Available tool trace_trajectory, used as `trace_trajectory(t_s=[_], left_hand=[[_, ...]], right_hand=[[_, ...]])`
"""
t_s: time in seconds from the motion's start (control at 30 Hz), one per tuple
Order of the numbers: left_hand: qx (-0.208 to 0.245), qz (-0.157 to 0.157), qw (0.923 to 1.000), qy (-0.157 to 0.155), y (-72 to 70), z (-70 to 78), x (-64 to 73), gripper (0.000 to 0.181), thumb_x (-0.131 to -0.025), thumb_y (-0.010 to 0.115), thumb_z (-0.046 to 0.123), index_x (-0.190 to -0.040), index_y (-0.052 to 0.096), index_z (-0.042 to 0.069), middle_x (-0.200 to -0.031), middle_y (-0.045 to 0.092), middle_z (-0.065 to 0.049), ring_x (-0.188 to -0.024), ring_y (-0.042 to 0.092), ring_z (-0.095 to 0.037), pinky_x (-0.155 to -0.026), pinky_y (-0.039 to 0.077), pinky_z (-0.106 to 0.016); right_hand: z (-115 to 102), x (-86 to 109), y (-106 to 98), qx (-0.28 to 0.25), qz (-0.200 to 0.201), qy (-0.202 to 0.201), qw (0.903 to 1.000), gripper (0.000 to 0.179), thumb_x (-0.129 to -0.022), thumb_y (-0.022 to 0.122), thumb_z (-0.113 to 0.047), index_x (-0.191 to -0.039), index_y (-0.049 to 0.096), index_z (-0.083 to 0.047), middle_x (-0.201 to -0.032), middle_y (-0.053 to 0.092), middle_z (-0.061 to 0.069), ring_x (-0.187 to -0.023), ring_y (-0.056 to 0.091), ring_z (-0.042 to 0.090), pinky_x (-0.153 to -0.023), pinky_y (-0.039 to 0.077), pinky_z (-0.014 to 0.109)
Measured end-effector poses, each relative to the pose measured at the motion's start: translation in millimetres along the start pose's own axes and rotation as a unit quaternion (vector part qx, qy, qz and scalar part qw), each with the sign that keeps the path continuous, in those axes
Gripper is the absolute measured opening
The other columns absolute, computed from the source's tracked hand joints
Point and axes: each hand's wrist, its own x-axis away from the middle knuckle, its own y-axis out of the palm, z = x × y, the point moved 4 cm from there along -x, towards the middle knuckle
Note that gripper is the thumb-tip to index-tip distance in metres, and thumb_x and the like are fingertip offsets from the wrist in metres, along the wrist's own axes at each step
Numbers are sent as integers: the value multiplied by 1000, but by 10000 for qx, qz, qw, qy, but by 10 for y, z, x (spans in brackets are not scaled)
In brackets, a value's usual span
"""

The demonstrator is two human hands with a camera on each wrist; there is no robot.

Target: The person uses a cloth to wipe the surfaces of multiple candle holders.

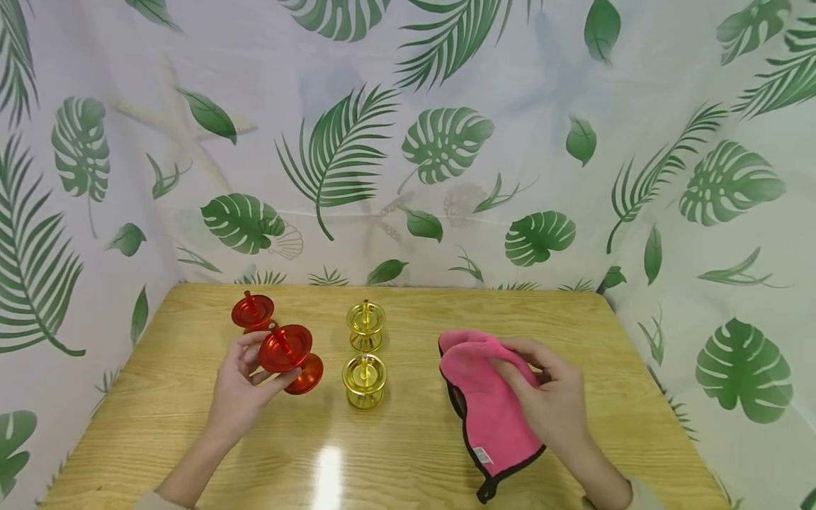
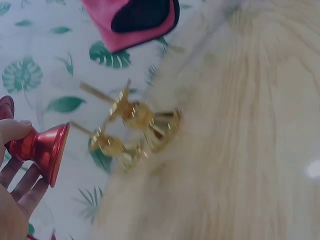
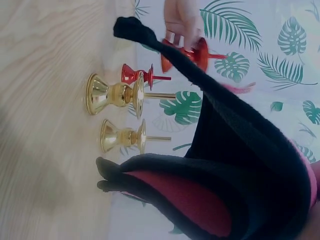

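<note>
My left hand [image 1: 237, 393] grips a red metal candle holder [image 1: 287, 350] round its stem, lifted above the table and tilted. Its wide dish with a centre spike faces up, and its flared base [image 2: 51, 152] shows in the left wrist view. Pinched at its top edge by my right hand [image 1: 553, 389] is a pink cloth [image 1: 494, 418] with black trim and a small white label; it hangs folded over. The cloth's black inner side [image 3: 240, 145] fills much of the right wrist view.
Another red candle holder [image 1: 253, 312] stands behind my left hand, partly covered. Two gold candle holders, a front one [image 1: 365, 386] and a back one [image 1: 366, 329], stand upright mid-table. A leaf-patterned curtain [image 1: 382, 177] bounds the wooden table [image 1: 414, 453] behind and at both sides.
</note>
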Motion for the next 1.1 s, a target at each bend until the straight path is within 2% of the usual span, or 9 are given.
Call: trace_trajectory(t_s=[0.13, 0.43, 0.6, 0.83, 0.9, 0.93, 1.0, 1.1], left_hand=[[-267, 104, 9993, -233, -168, -209, 7, 72, -85, 84, -2, -142, 41, 0, -115, 68, 31, -105, 67, 7, -89, 58, -12], [-661, 215, 9950, -724, -460, -564, 19, 79, -87, 84, 3, -148, 34, -1, -112, 60, 39, -104, 61, 14, -89, 53, -7], [-776, 309, 9931, -823, -559, -678, 16, 80, -86, 84, 1, -148, 33, -3, -112, 56, 43, -104, 59, 19, -89, 52, -5], [-1142, 379, 9882, -950, -672, -744, 32, 82, -87, 85, 5, -149, 33, -2, -110, 53, 42, -103, 55, 20, -88, 49, -2], [-1251, 350, 9865, -1001, -693, -766, 38, 82, -87, 85, 7, -150, 33, -1, -115, 57, 35, -103, 54, 21, -89, 47, -2], [-1309, 329, 9856, -1014, -701, -777, 40, 83, -87, 85, 8, -150, 32, -1, -120, 61, 28, -103, 53, 22, -89, 47, -1], [-1407, 305, 9843, -1024, -712, -800, 43, 82, -88, 85, 9, -150, 33, -1, -130, 66, 9, -103, 52, 22, -89, 46, -1], [-1518, 302, 9827, -1014, -722, -833, 53, 81, -89, 84, 9, -150, 33, -2, -142, 62, -20, -102, 51, 24, -88, 46, 0]], right_hand=[[22, 18, -27, -46, 152, 0, 9999, 30, -82, 80, 14, -107, 79, -3, -102, 76, -22, -64, 61, -4, -45, 43, 16], [72, 46, -87, 100, 219, 414, 9989, 29, -83, 81, 11, -106, 80, -6, -99, 75, -24, -62, 62, -4, -46, 45, 16], [99, 56, -100, 44, 211, 513, 9984, 28, -84, 80, 11, -107, 80, -6, -100, 75, -23, -63, 64, -3, -45, 46, 16], [105, 60, -106, 154, 235, 678, 9973, 27, -84, 81, 9, -105, 81, -8, -99, 75, -25, -68, 66, -4, -46, 46, 16], [104, 61, -103, 167, 232, 729, 9969, 27, -84, 81, 9, -105, 81, -8, -98, 74, -25, -67, 65, -3, -46, 45, 17], [104, 61, -102, 167, 231, 754, 9967, 26, -84, 81, 8, -105, 81, -8, -98, 74, -25, -66, 65, -3, -45, 45, 17], [104, 64, -100, 154, 234, 814, 9963, 26, -85, 81, 8, -104, 81, -9, -98, 74, -25, -65, 64, -2, -45, 45, 17], [103, 66, -98, 141, 243, 863, 9959, 26, -85, 82, 7, -104, 81, -9, -97, 74, -25, -64, 64, -2, -45, 45, 17]])
